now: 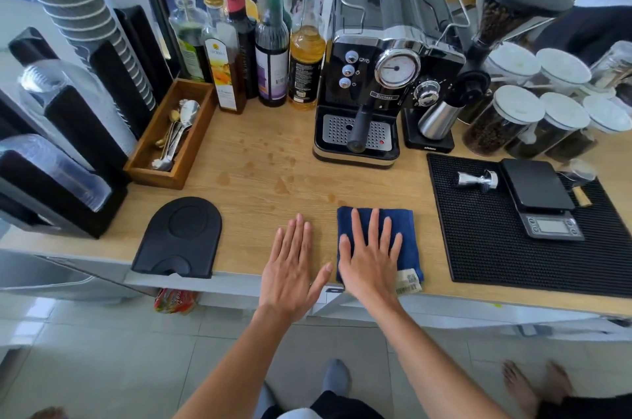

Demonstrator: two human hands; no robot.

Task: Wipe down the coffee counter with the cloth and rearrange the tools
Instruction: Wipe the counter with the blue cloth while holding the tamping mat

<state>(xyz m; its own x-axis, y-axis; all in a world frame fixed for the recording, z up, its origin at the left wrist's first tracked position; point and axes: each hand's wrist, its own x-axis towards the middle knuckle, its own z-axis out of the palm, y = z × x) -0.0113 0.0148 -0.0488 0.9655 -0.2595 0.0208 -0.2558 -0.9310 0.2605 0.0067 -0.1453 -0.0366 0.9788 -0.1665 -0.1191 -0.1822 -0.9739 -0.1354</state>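
Observation:
A folded dark blue cloth (pixel 407 230) lies near the front edge of the wooden counter (pixel 260 131). My right hand (pixel 371 256) rests flat on the cloth, fingers spread. My left hand (pixel 290 263) lies flat on the bare wood just left of it, fingers apart, holding nothing. Small wet spots (pixel 273 172) dot the wood behind the hands. A black tamping mat (pixel 179 239) sits at the front left. On a black ribbed bar mat (pixel 485 247) at the right lie a metal tamper (pixel 478 179) and a black scale (pixel 540 199).
An espresso machine (pixel 376 76) stands at the back centre with a grinder (pixel 496 15) and milk jug (pixel 437 119) beside it. Syrup bottles (pixel 270 42) line the back. A wooden spoon tray (pixel 171 134), cup dispensers (pixel 78 117) and bean jars (pixel 506 121) fill the sides. Another person stands at right.

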